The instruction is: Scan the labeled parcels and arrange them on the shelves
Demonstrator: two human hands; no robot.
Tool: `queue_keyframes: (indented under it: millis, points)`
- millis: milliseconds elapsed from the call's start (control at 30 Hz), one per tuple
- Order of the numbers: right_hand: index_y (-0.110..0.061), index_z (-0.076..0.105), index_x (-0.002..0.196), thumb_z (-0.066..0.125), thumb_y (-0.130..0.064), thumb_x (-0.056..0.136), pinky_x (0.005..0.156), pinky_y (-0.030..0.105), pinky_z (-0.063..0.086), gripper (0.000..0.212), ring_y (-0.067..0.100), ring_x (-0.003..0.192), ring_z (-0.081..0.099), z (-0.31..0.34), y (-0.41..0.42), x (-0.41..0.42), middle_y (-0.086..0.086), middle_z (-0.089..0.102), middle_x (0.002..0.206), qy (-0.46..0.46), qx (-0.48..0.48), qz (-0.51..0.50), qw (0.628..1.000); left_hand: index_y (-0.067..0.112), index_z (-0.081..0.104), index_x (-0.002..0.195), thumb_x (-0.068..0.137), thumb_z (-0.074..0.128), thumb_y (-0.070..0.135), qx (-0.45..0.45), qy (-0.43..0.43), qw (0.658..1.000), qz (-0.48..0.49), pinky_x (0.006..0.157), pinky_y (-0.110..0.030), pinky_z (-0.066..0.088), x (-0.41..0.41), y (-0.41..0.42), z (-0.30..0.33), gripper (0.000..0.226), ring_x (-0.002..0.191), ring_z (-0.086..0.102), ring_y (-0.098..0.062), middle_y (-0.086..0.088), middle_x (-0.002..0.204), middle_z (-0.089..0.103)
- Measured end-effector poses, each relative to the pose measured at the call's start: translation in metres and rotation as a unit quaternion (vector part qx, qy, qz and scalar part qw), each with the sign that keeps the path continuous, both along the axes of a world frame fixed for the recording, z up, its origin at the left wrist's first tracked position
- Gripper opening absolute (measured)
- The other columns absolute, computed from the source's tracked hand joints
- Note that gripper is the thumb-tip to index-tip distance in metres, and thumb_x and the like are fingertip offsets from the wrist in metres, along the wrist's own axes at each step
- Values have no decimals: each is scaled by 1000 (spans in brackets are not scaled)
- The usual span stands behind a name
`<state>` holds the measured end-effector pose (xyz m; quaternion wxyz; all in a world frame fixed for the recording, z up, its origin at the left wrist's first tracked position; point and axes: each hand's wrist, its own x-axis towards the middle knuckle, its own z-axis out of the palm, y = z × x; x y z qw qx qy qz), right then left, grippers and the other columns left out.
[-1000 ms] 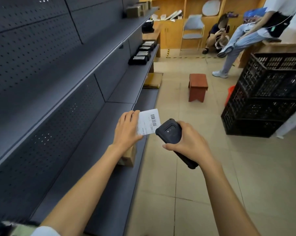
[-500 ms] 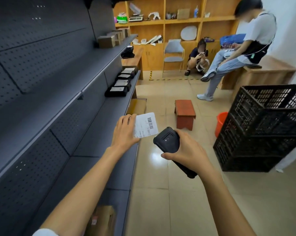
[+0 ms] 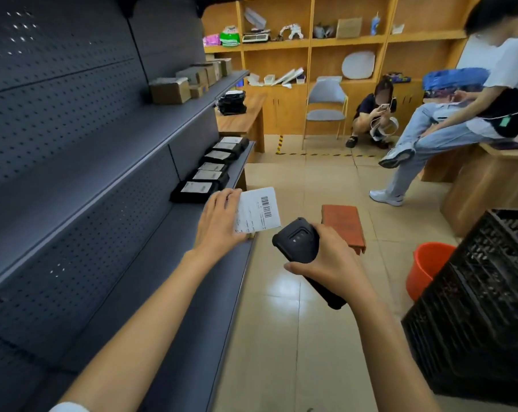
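Gripping the black scanner around its handle, the right hand aims its head toward the labeled parcel, which the left hand holds up over the front edge of the grey shelf, fingers curled behind it and the barcode label facing the camera. The left fingers already overlap the label's near edge; if they slide farther across the barcode, the scan probably fails. That hold also looks shallow, so a tilt could drop the parcel to the floor. Black parcels lie in a row farther along the same shelf.
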<state>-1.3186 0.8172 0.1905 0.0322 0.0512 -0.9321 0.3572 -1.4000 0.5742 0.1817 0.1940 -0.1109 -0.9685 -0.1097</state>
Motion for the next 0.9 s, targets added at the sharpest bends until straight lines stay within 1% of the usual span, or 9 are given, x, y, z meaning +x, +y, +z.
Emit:
queue_keyframes:
  millis: [133,233,333,433,533,600,700,800,900]
  points:
    - [-31,46,134,82,-51,69,71,27,39,77,14,111,56,30,12,-130,-12,54,123,22,20,60,998,20,28,146,68,82,42,-25,14,998,48,108,-47,39,-105,-4,36,98,137,29,-24,-2,143,36]
    - [-28,47,133,82,-49,68,79,35,48,77,16,108,56,52,3,-216,-10,52,117,53,9,101,993,18,24,149,70,82,41,-30,33,995,91,112,-47,35,-165,-20,68,101,144,21,-26,-3,148,32]
    - [-26,47,135,83,-49,67,87,43,52,81,18,109,56,67,-19,-284,-5,53,121,68,-2,140,988,19,23,150,71,83,35,-37,53,990,124,102,-50,45,-209,-40,95,100,146,17,-25,-2,147,30]
    - [-28,45,136,80,-57,64,86,44,54,85,19,108,57,75,-46,-347,-5,54,122,82,1,170,982,20,23,150,73,81,36,-43,75,982,167,87,-52,52,-253,-65,115,98,144,17,-23,-1,146,29]
    - [-30,40,139,66,-73,56,85,46,55,96,20,110,58,81,-78,-410,-6,54,125,104,15,197,975,19,18,153,74,80,39,-57,87,972,209,81,-52,55,-297,-96,128,102,139,19,-21,0,146,29]
    - [-30,37,143,64,-76,56,88,48,54,103,21,115,57,87,-102,-450,-5,53,131,121,23,218,968,19,15,154,74,79,43,-65,89,966,235,79,-51,56,-325,-118,133,105,139,20,-20,0,148,28]
    - [-28,32,148,72,-73,64,90,48,53,104,22,118,56,102,-138,-507,-6,50,133,137,35,246,959,17,14,155,76,78,43,-68,82,960,260,83,-50,53,-369,-150,143,105,139,19,-20,-1,149,27]
    - [-25,28,152,76,-68,71,87,42,51,104,22,120,55,115,-169,-562,-5,49,134,141,53,265,952,20,12,156,76,79,41,-66,58,955,283,88,-52,51,-406,-185,153,106,141,17,-20,-1,153,24]
    - [-23,28,152,76,-66,72,85,39,49,103,22,122,54,120,-196,-609,-4,47,138,146,47,293,944,21,9,157,76,79,41,-66,25,951,301,102,-54,44,-431,-215,161,109,142,14,-20,-1,154,22]
